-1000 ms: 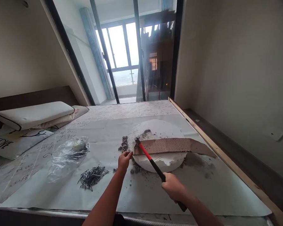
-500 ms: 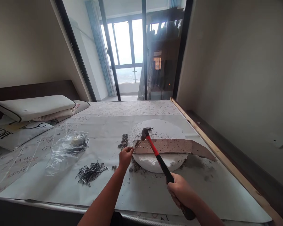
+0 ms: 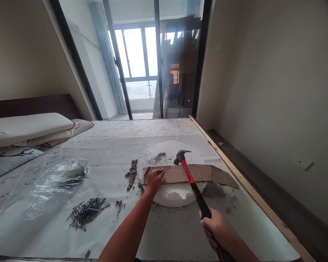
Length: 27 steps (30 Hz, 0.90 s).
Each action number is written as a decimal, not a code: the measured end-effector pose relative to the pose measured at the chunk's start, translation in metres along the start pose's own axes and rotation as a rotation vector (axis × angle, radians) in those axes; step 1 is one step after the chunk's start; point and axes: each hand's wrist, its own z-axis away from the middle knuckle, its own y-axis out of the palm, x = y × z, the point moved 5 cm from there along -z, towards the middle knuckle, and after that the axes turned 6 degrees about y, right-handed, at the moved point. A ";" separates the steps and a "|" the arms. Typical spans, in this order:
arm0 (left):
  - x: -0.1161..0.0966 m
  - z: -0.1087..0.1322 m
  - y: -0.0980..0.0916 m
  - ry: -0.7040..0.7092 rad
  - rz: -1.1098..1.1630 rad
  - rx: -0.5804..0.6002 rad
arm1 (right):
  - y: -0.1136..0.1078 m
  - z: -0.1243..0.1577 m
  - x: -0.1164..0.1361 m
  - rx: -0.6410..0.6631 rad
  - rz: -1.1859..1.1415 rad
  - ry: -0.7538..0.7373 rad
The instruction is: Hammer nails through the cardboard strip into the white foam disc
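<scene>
My right hand (image 3: 213,227) is wrapped round the black grip of a claw hammer (image 3: 191,178) with a red neck. The hammer's head is raised over a brown strip (image 3: 191,174) dotted with rows of small marks. That strip lies across a round white slab (image 3: 175,196). Over the strip's left part, my left hand (image 3: 154,179) pinches a nail (image 3: 162,169), of which little more than a bright speck shows at the fingertips. A loose pile of nails (image 3: 89,211) rests to the left of my left forearm.
A clear plastic bag (image 3: 61,182) lies on the pale sheet (image 3: 175,236) behind the nail pile. Grey crumbs (image 3: 132,174) are scattered beside the slab. Pillows (image 3: 30,125) sit at the far left. A wooden rail (image 3: 235,171) borders the right side.
My left hand has shifted from the strip's left end onto its left part. The hammer has moved right, away from the left hand. The whole view has turned slightly.
</scene>
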 end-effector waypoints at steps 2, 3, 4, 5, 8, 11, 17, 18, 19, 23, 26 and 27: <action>0.003 0.001 0.002 0.007 -0.018 -0.005 | -0.001 0.001 -0.001 -0.016 0.017 -0.005; 0.004 0.001 0.003 0.010 -0.026 -0.006 | -0.001 0.002 -0.001 -0.022 0.027 -0.006; 0.004 0.001 0.004 0.011 -0.034 -0.005 | -0.001 0.003 -0.002 -0.025 0.041 -0.004; 0.004 0.001 0.004 0.011 -0.042 -0.004 | 0.000 0.004 -0.002 -0.030 0.055 0.002; 0.002 0.001 0.006 0.014 -0.066 0.006 | 0.003 0.007 -0.005 -0.020 0.091 0.016; 0.001 0.002 0.006 0.035 -0.090 0.002 | 0.007 0.008 -0.008 -0.017 0.152 0.005; 0.002 0.006 0.008 0.051 -0.127 -0.004 | 0.010 0.008 -0.006 -0.070 0.392 0.007; 0.003 0.006 0.009 0.046 -0.137 0.001 | 0.010 0.010 -0.001 -0.089 0.418 0.003; 0.004 0.007 0.010 0.042 -0.147 0.004 | 0.010 0.014 0.004 -0.107 0.437 -0.007; 0.006 0.009 0.010 0.062 -0.147 0.000 | 0.014 0.030 0.030 -0.109 0.462 -0.037; 0.006 0.010 0.009 0.096 -0.117 -0.011 | 0.019 0.033 0.038 -0.098 0.471 -0.017; 0.006 0.011 0.009 0.102 -0.116 -0.014 | 0.019 0.031 0.038 -0.109 0.488 -0.012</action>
